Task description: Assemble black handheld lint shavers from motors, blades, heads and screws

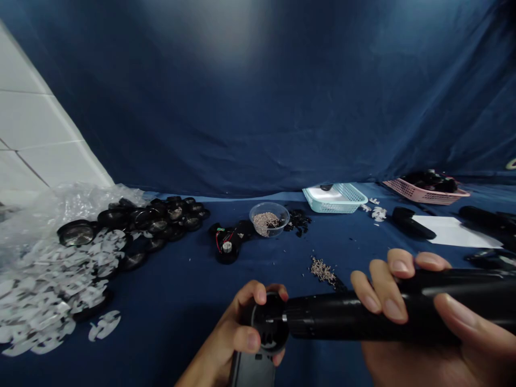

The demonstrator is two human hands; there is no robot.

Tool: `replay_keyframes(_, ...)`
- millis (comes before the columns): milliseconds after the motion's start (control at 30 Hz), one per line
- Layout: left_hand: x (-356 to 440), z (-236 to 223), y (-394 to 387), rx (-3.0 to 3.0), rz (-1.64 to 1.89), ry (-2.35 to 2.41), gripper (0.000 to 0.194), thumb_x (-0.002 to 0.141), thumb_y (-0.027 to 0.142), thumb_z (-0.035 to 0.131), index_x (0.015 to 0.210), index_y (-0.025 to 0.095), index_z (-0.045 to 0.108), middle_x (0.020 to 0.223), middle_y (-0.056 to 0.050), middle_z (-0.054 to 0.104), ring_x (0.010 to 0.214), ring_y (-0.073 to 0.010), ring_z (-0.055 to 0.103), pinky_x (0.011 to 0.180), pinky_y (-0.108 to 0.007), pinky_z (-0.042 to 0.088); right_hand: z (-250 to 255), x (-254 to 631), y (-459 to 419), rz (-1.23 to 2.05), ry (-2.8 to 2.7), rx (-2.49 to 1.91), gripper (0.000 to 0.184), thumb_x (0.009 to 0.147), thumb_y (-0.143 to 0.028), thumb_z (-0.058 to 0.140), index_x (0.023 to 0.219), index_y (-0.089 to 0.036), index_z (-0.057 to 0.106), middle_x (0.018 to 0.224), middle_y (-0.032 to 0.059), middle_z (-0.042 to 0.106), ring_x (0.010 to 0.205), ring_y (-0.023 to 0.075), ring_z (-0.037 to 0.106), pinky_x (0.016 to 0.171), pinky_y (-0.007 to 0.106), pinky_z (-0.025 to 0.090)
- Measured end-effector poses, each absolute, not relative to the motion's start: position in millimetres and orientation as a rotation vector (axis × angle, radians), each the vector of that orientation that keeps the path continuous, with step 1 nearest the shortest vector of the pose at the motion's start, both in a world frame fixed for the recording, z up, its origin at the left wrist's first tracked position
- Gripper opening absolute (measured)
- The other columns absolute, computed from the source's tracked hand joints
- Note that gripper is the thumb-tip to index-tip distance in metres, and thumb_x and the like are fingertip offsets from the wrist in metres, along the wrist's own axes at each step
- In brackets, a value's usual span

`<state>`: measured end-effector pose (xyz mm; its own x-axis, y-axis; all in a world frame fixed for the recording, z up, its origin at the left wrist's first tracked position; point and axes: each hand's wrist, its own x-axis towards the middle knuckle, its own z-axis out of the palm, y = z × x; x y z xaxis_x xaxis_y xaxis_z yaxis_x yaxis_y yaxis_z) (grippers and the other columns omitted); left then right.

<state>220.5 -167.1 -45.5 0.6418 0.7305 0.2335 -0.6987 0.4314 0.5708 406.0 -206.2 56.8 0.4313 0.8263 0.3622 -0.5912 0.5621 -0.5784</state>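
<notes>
My left hand grips a black plastic housing with a round cupped head and a grey handle below it. In my right hand lies a thick black electric screwdriver, held level. Its bit points left into the cupped head; whether it touches a screw there I cannot tell. Just beyond the hands is a small pile of screws. A black housing half with red wires and a small motor rests farther back, beside a clear bowl of screws.
Stacked black round parts and a heap of white plastic pieces cover the left, near clear plastic wrap. At the back stand a light blue basket and a pink basket. White paper lies right, among black parts.
</notes>
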Motion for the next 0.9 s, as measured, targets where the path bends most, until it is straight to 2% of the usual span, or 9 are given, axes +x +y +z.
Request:
replay_keyframes(333,219.0,-48.6,-166.9,0.691,0.871,0.044,0.038,0.063,0.026,0.082,0.091,0.032,0.057,0.118,0.002,0.056,0.066,-0.0154,0.071,0.052,-0.022,0.054,57.6,396.2,-206.6,0.852,-0.709,-0.402,0.024,0.073,-0.026,0.067,0.093,-0.021,0.056,0.085,-0.003,0.047,0.052,0.0048,0.044,0.046,0.022,0.046)
replay_keyframes(700,220.4,-44.3,-167.3,0.693,0.888,0.094,0.037,0.061,0.026,0.084,0.089,0.032,0.061,0.115,0.002,0.06,0.067,-0.0151,0.07,0.054,-0.022,0.054,52.6,399.8,-208.8,0.857,-0.765,-0.382,0.024,0.078,-0.026,0.065,0.099,-0.021,0.054,0.088,-0.0019,0.049,0.056,0.006,0.049,0.05,0.025,0.049)
replay_keyframes(900,217.1,-43.0,-163.7,0.75,0.899,0.211,0.036,0.058,0.014,0.084,0.087,0.026,0.064,0.114,-0.003,0.06,0.069,-0.0165,0.069,0.056,-0.025,0.056,57.4,397.6,-205.6,0.791,-0.929,-0.375,0.024,0.078,-0.025,0.068,0.097,-0.023,0.055,0.085,-0.0034,0.054,0.048,0.0066,0.052,0.045,0.026,0.047)
